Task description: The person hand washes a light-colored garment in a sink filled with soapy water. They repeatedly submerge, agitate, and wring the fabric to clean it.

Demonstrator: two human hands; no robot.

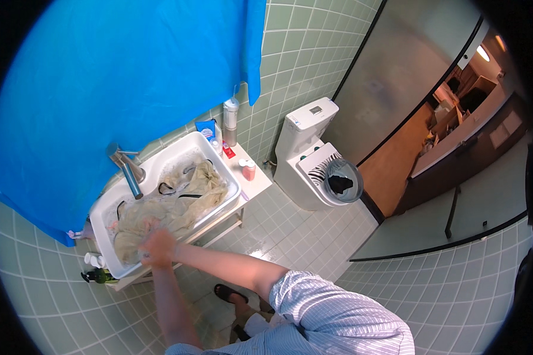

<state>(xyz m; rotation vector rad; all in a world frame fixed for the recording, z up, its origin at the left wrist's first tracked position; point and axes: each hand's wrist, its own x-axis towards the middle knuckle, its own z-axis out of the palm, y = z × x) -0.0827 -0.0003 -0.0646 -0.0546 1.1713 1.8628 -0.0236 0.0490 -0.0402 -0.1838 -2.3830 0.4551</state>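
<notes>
My right hand [163, 243] and my left hand [153, 258] are close together over the near rim of a white washbasin [231, 175]. They overlap and are blurred, so whether either grips anything cannot be told. Beside them a beige garment [177, 211] with dark trim lies bunched in sudsy water in the basin. Pinkish patches show at the cloth near my fingers; what they are is unclear. A metal faucet [132, 178] reaches over the basin from its back edge.
A white side shelf [260, 177] holds a blue tube [205, 129], a pink bottle [248, 170] and a tall clear container [231, 114]. A green pump bottle [100, 276] stands left of the basin. On the toilet [293, 164] sits a clear bowl [357, 182] with dark cloth [340, 183].
</notes>
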